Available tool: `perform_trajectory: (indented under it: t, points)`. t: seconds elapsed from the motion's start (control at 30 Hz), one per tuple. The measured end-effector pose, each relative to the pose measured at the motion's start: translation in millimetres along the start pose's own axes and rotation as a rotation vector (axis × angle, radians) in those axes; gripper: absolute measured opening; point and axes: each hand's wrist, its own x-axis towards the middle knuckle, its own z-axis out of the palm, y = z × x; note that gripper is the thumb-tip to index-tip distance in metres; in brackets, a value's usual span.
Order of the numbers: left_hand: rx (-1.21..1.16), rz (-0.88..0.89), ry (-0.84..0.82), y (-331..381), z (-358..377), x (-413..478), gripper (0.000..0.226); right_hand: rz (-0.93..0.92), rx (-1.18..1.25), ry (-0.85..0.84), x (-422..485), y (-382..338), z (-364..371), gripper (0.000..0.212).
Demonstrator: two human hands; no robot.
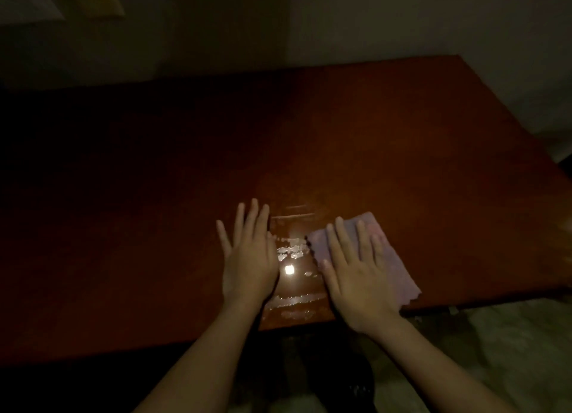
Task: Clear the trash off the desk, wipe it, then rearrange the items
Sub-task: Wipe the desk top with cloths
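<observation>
Head view: on the dark reddish bench (371,127), the left grip (249,259) lies flat and released, fingers straight and pointing away, holding nothing. Just right of it a wet patch (294,253) glints with droplets. Beyond that, the right grip (356,278) presses flat, fingers spread and uncurled, on a pale pink cloth (398,270). The cloth lies near the bench's front edge, its long axis slanting from far-left to near-right, the near corner reaching the edge.
</observation>
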Motion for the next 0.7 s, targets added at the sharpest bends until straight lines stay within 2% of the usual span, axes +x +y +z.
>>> perform_trajectory:
  t: [0.07,0.13,0.27,0.53,0.6,0.7]
  points:
    - [0.06,-0.013,0.031,11,11,28,0.067,-0.145,-0.038,-0.016,12,18,-1,0.057]
    - [0.071,-0.06,0.05,12,19,52,0.064,-0.213,-0.035,-0.009,29,35,-2,0.056]
    - [0.102,-0.105,0.068,18,27,77,0.061,-0.174,0.008,-0.01,80,43,-4,0.055]
    - [0.13,-0.188,0.097,38,41,139,0.061,-0.287,0.051,-0.026,210,41,-6,0.059]
    - [0.124,-0.202,0.095,36,41,139,0.057,-0.264,0.044,-0.038,222,62,-12,0.061]
    - [0.117,-0.232,0.1,36,40,140,0.05,-0.104,0.054,-0.04,221,121,-19,0.065]
